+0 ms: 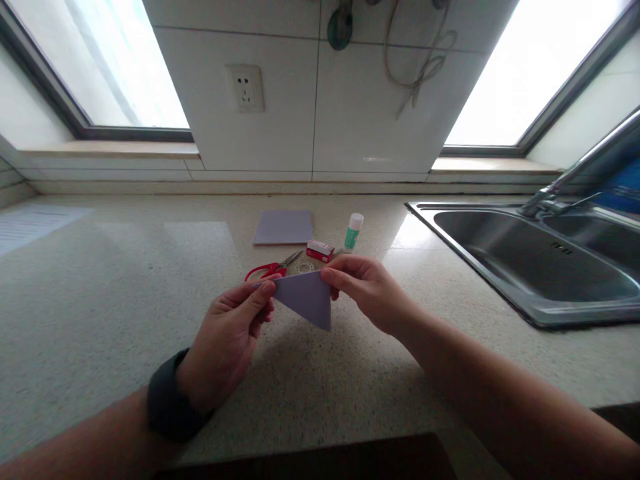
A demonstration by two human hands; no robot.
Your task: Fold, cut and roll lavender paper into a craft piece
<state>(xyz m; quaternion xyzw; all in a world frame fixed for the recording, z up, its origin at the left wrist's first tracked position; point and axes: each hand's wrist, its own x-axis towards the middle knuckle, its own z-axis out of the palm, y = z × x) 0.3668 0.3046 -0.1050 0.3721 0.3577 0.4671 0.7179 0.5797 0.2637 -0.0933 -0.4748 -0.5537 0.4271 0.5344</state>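
A lilac sheet of paper (307, 298), folded into a triangle, is held in the air above the speckled counter (100, 287). My left hand (230, 340) pinches its left corner between thumb and fingers. My right hand (367, 290) pinches its upper right corner. The triangle's point hangs downward. A dark band sits on my left wrist.
Behind the hands lie red-handled scissors (270, 269), a roll of clear tape (304, 267), a small red and white box (320, 250), a glue stick (353, 231) standing upright and a stack of lilac paper (283, 227). A steel sink (530, 257) with a tap fills the right side.
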